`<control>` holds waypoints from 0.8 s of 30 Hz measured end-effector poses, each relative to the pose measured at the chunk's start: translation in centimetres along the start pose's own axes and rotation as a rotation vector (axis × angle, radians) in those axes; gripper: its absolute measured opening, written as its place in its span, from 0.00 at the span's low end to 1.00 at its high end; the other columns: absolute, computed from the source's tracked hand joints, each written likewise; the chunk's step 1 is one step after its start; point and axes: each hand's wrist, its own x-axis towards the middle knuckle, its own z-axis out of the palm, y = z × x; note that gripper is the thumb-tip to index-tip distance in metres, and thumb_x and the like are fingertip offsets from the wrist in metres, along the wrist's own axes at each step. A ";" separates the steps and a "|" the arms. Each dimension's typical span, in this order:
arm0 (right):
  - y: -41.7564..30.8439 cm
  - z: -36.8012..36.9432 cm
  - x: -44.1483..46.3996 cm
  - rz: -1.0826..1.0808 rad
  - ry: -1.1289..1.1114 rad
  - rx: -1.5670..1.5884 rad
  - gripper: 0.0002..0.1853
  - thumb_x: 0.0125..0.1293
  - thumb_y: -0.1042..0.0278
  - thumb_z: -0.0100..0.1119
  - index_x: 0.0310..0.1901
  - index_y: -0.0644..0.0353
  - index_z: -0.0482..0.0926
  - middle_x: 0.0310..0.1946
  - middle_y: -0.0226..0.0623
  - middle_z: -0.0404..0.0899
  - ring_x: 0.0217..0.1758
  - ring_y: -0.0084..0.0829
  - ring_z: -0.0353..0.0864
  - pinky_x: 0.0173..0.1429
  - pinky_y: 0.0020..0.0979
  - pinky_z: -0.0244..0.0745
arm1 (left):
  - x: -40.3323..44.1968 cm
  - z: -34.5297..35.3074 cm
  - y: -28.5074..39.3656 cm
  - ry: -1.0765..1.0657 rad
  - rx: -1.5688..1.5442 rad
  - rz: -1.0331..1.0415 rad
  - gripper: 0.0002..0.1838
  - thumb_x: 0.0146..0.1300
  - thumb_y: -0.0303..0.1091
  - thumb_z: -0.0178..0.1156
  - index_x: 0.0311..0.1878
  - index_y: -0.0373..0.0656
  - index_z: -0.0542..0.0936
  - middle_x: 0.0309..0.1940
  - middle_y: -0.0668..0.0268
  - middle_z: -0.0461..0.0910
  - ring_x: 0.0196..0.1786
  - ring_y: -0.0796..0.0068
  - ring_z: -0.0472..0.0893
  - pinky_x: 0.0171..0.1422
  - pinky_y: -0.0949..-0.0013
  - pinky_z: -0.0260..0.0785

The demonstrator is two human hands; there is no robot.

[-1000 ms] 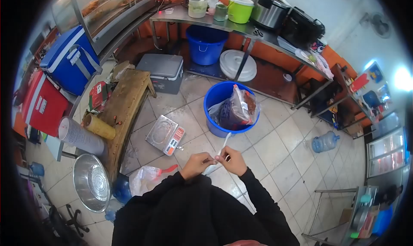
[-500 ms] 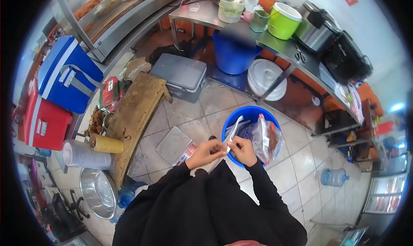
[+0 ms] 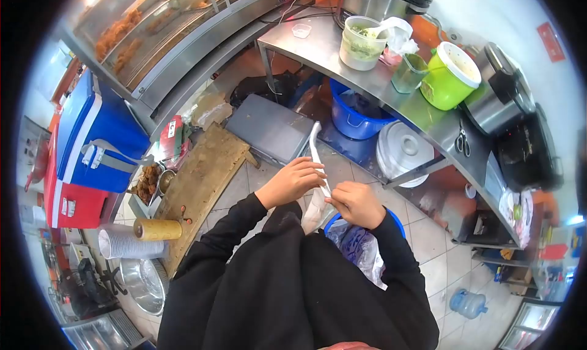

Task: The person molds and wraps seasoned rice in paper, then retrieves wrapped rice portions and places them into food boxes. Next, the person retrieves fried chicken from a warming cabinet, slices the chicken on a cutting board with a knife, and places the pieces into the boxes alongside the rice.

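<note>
Through the head camera I saw my right hand (image 3: 358, 204) pinching a white plastic bag (image 3: 314, 210), its narrow end upright, its body near the left rim of the blue tub (image 3: 399, 221). My left hand (image 3: 292, 182) laid its fingers across it, grip unclear. Scissors (image 3: 463, 144) lay near the worktop's (image 3: 315, 49) front edge.

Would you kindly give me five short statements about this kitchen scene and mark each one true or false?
1. The right hand pinches the white plastic. True.
2. The scissors lie on the wooden bench. False: the scissors lie on the metal table.
3. The lime-green container stands on the metal table. True.
4. The left hand rests on the gray cooler. False: the left hand is at the white plastic.
5. The water jug is on the metal table. False: the water jug is on the tiled floor.
</note>
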 end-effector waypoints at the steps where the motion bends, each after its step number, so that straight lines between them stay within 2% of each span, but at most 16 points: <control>1: 0.8 -0.5 0.7 -0.041 -0.011 -0.062 0.08 0.48 0.69 0.55 0.18 0.61 0.67 0.16 0.35 0.66 0.21 0.35 0.68 0.26 0.32 0.64 | 0.5 0.0 -0.8 0.003 -0.004 -0.005 0.08 0.46 0.26 0.55 0.32 0.46 0.74 0.37 0.70 0.74 0.48 0.70 0.70 0.50 0.63 0.61; 3: 2.5 -1.3 2.0 -0.040 -0.043 -0.110 0.08 0.48 0.68 0.55 0.20 0.60 0.68 0.17 0.33 0.67 0.23 0.33 0.69 0.27 0.31 0.63 | 1.5 -0.1 -2.7 -0.086 -0.175 -0.140 0.08 0.48 0.29 0.55 0.34 0.44 0.73 0.33 0.65 0.74 0.44 0.67 0.72 0.47 0.67 0.62; 4: 3.6 -1.5 2.6 -0.051 -0.053 -0.163 0.06 0.48 0.69 0.54 0.20 0.59 0.69 0.18 0.32 0.66 0.24 0.31 0.69 0.28 0.30 0.63 | 2.3 -0.3 -3.8 -0.086 -0.183 -0.135 0.08 0.48 0.29 0.55 0.34 0.44 0.73 0.33 0.65 0.74 0.44 0.67 0.72 0.47 0.67 0.62; 6: 5.8 -1.8 3.7 -0.045 -0.064 -0.223 0.05 0.47 0.69 0.54 0.20 0.58 0.69 0.18 0.30 0.66 0.25 0.30 0.69 0.29 0.29 0.62 | 3.7 -0.8 -6.3 -0.273 -0.324 -0.236 0.11 0.49 0.28 0.54 0.38 0.42 0.72 0.32 0.61 0.75 0.40 0.62 0.74 0.44 0.66 0.64; 7: 7.0 -2.0 4.3 -0.074 -0.073 -0.303 0.04 0.46 0.69 0.53 0.21 0.56 0.69 0.19 0.29 0.65 0.25 0.28 0.68 0.29 0.28 0.61 | 4.6 -0.8 -7.9 -0.279 -0.336 -0.225 0.11 0.49 0.28 0.54 0.38 0.42 0.72 0.32 0.61 0.75 0.40 0.62 0.74 0.44 0.66 0.64; 9: 9.0 -2.4 5.5 -0.082 -0.079 -0.397 0.03 0.45 0.70 0.53 0.22 0.55 0.69 0.19 0.28 0.65 0.25 0.27 0.68 0.30 0.27 0.61 | 6.7 -1.1 -11.0 -0.444 -0.556 -0.205 0.14 0.50 0.26 0.52 0.42 0.41 0.71 0.34 0.58 0.75 0.38 0.60 0.74 0.42 0.65 0.65; 10: 9.9 -2.8 6.1 -0.107 -0.092 -0.446 0.03 0.44 0.70 0.52 0.23 0.54 0.69 0.19 0.28 0.65 0.25 0.26 0.67 0.31 0.26 0.61 | 7.7 -0.6 -12.7 -0.466 -0.616 -0.185 0.15 0.50 0.25 0.51 0.44 0.41 0.73 0.35 0.58 0.75 0.35 0.63 0.75 0.41 0.68 0.65; 13: 12.6 -4.3 8.1 -0.134 -0.138 -0.520 0.04 0.42 0.70 0.51 0.24 0.53 0.68 0.20 0.27 0.64 0.25 0.26 0.67 0.31 0.26 0.60 | 11.0 -0.7 -15.6 -0.554 -0.560 -0.154 0.13 0.50 0.25 0.51 0.41 0.40 0.74 0.33 0.58 0.76 0.34 0.64 0.75 0.40 0.68 0.65; 15: 14.3 -5.2 9.6 -0.171 -0.161 -0.557 0.05 0.45 0.68 0.54 0.22 0.56 0.68 0.20 0.28 0.66 0.27 0.27 0.68 0.32 0.26 0.62 | 12.7 -0.5 -17.1 -0.528 -0.482 -0.130 0.10 0.50 0.24 0.51 0.38 0.38 0.75 0.30 0.58 0.76 0.33 0.64 0.75 0.39 0.68 0.65; 17: 15.8 -5.7 10.5 -0.152 -0.172 -0.550 0.05 0.44 0.68 0.55 0.22 0.55 0.69 0.21 0.28 0.67 0.29 0.27 0.69 0.33 0.26 0.63 | 13.9 0.2 -18.9 -0.483 -0.531 -0.092 0.09 0.49 0.23 0.51 0.36 0.37 0.75 0.28 0.58 0.76 0.32 0.63 0.75 0.38 0.68 0.65; 19: 16.9 -6.8 11.0 -0.169 -0.121 -0.582 0.04 0.41 0.69 0.50 0.22 0.53 0.67 0.22 0.28 0.65 0.28 0.26 0.67 0.33 0.26 0.62 | 15.4 0.6 -19.9 -0.462 -0.585 -0.085 0.08 0.49 0.23 0.53 0.34 0.37 0.75 0.27 0.58 0.76 0.31 0.63 0.75 0.36 0.69 0.66; 24: 19.6 -9.1 11.1 -0.030 -0.013 -0.636 0.05 0.44 0.66 0.55 0.22 0.54 0.69 0.22 0.29 0.67 0.29 0.28 0.69 0.34 0.27 0.63 | 19.5 0.8 -22.0 -0.606 -0.715 -0.221 0.08 0.47 0.27 0.57 0.32 0.36 0.75 0.26 0.62 0.77 0.29 0.74 0.75 0.34 0.72 0.65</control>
